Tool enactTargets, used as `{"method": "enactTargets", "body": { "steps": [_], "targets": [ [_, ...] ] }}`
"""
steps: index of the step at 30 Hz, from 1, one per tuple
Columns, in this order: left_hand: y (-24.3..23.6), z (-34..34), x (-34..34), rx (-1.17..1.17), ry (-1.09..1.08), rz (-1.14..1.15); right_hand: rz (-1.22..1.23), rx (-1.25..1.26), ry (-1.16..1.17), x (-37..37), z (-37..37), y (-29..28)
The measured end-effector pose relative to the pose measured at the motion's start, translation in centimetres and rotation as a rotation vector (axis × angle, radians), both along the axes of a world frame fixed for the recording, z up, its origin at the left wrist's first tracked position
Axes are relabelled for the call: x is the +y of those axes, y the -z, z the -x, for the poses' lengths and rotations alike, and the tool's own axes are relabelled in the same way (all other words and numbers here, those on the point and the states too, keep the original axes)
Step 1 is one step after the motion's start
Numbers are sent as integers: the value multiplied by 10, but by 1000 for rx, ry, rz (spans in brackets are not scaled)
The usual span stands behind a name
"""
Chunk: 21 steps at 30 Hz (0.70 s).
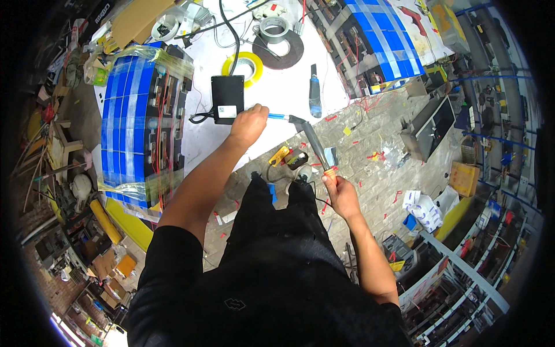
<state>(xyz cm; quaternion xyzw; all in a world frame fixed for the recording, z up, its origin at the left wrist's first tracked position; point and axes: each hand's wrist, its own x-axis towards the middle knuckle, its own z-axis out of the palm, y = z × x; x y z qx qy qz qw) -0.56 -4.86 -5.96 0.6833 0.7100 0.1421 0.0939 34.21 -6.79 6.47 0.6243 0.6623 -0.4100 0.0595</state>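
My left hand (250, 124) is closed beside the lower right corner of a flat black box (228, 95) with a cable. A slim blue piece (278, 116) sticks out of its fingers to the right, and its far end meets a long grey tool. My right hand (342, 196) grips this tool (314, 142) by its orange handle, below the table's near edge. The tool is dark, with a bent tip; its exact kind I cannot make out. A blue utility knife (314, 95) lies on the white tabletop beyond it.
Taped blue battery packs stand left (124, 121) and far right (384, 37). A yellow tape roll (250, 65) and a grey tape roll (274, 28) lie at the back. Red scraps litter the tiled floor (370, 136); a black open-topped case (428, 128) and shelving (503, 139) are right.
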Motion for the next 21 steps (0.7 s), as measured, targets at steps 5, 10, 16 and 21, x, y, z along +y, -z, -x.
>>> {"method": "enactTargets", "body": {
  "steps": [5,10,16,21],
  "targets": [
    [-15,7,1,-120,-52,-29,-61,54,31,-3,12,-32],
    [-33,10,3,-227,-105,-22,-109,42,54,-10,23,-56],
    [-47,12,3,-344,-148,-7,-177,-11,58,-18,41,-81],
    [-51,15,0,-378,-144,-19,-181,-33,106,-23,51,-92]
  ]
}}
